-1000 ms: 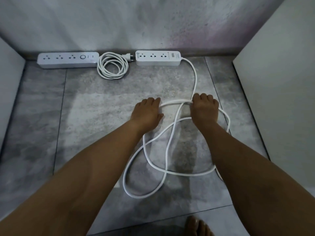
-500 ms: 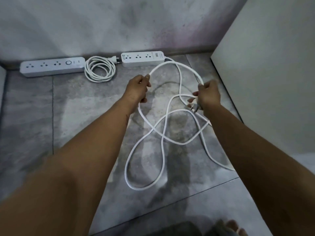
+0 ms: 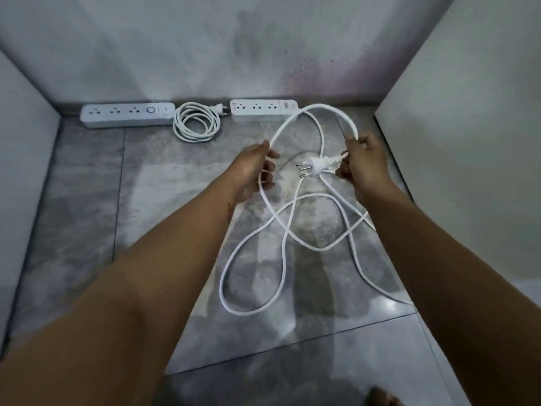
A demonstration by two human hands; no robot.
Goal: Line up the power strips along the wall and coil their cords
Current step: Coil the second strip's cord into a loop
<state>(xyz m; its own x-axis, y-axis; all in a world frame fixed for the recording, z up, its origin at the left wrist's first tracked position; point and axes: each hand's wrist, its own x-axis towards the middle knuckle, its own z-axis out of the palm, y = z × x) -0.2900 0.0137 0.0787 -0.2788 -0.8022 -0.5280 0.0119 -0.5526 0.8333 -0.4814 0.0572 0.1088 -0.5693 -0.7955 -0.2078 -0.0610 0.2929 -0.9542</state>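
Observation:
Two white power strips lie end to end against the back wall: the left strip (image 3: 127, 115) and the right strip (image 3: 263, 109). Between them the left strip's cord (image 3: 195, 126) rests in a neat coil. The right strip's long white cord (image 3: 281, 244) sprawls in loose crossing loops over the floor, with one loop lifted. My left hand (image 3: 254, 171) grips that raised loop on its left side. My right hand (image 3: 361, 165) holds the cord just behind its three-pin plug (image 3: 314, 164), which points left between my hands.
Grey tiled floor (image 3: 87, 200) fills the alcove. A pale panel (image 3: 468, 142) closes the right side and another (image 3: 23, 136) the left. A stained wall (image 3: 234, 48) stands at the back. Toes of a foot (image 3: 380, 398) show at the bottom edge.
Both hands rose from the floor with the cord. The plug has turned into plain view in my right hand, and the raised loop now arches between my hands.

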